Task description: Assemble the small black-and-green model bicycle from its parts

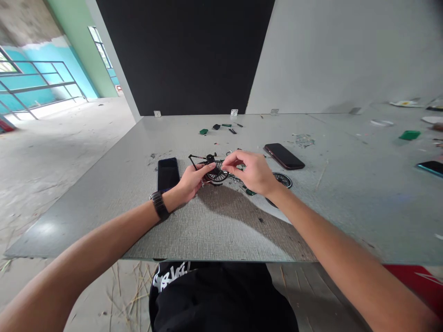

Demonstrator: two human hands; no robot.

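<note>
My left hand (195, 180) grips a small black model bicycle (217, 173), with the thumb on the spoked wheel and the frame and saddle rising above the fingers. At the right side of that wheel is my right hand (249, 169), thumb and forefinger pinched together; whatever they hold is too small to make out. Small green and dark model parts lie behind and under the right hand, partly hidden by it. Another spoked wheel (283, 180) rests just right of that hand, partly covered by the wrist.
A phone (168, 173) lies left of my left hand, and a second phone (284, 156) is behind my right. Small loose pieces, including a green part (203, 131), sit toward the upright black panel (187, 55). Farther right are a green piece (410, 135) and another phone (431, 168).
</note>
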